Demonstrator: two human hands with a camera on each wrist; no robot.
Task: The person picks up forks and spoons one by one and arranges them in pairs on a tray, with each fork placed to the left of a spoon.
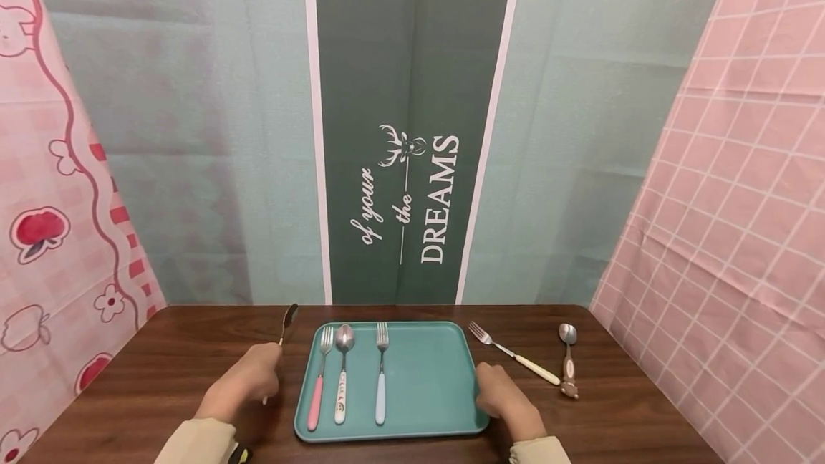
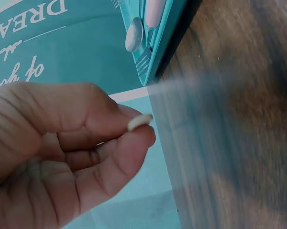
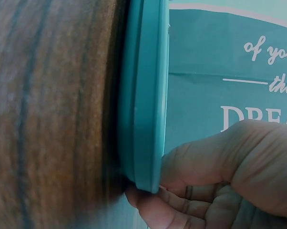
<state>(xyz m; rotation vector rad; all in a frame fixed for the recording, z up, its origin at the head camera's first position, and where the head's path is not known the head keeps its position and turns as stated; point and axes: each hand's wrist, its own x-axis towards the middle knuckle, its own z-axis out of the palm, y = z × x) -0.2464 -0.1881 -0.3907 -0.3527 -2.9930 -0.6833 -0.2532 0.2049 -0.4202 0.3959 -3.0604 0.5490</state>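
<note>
My left hand (image 1: pixel 250 376) pinches the pale handle of a spoon (image 1: pixel 290 316) between thumb and fingers, left of a teal tray (image 1: pixel 425 385). The spoon's bowl points away from me; in the left wrist view only the pale handle end (image 2: pixel 140 122) pokes out. With thumb above and fingers beneath, my right hand (image 1: pixel 505 398) grips the tray's right rim. On the tray lie a pink-handled fork (image 1: pixel 316 399), a spoon with a patterned white handle (image 1: pixel 341 396) and a fork with a light blue handle (image 1: pixel 380 396), side by side, heads toward the back.
Right of the tray, a fork with a cream handle (image 1: pixel 535 367) lies slantwise on the brown table (image 1: pixel 619 414). Beside it is a spoon with a brown bear-shaped handle (image 1: pixel 568 371). Cloth backdrops (image 1: pixel 412 56) hang behind and along both sides.
</note>
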